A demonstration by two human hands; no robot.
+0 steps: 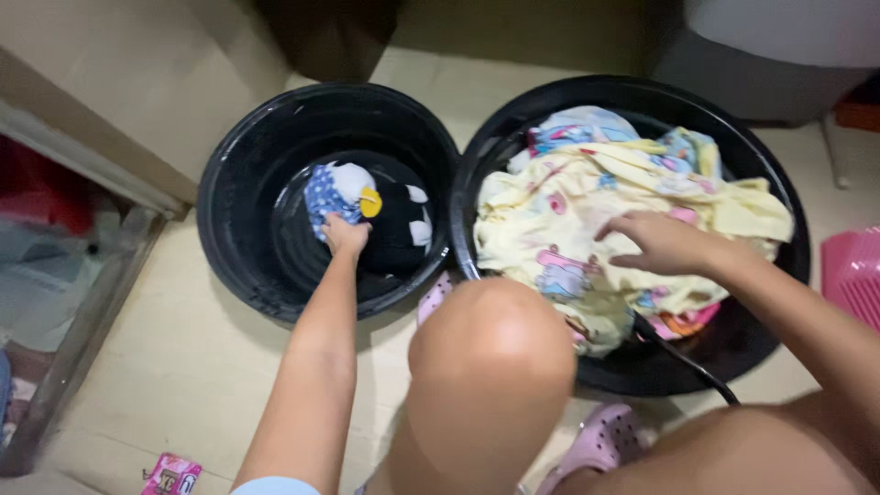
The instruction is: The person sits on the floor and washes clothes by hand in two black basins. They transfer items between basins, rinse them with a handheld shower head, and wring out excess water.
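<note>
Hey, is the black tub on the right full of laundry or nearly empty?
Full. The right tub is heaped with pale yellow printed cloth up to its rim, and the right hand rests on the pile.

Glossy plastic basins [238, 174] — soft cloth [568, 197]

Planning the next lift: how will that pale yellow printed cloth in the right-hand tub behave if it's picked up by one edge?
The yellow cloth lies in soft crumpled folds, so it will likely hang limp and stretch out long. It fills much of the right tub and overlaps other clothes, so it may drag them along. Whether it is wet, and so heavy, cannot be told. The right hand rests on it.
</note>
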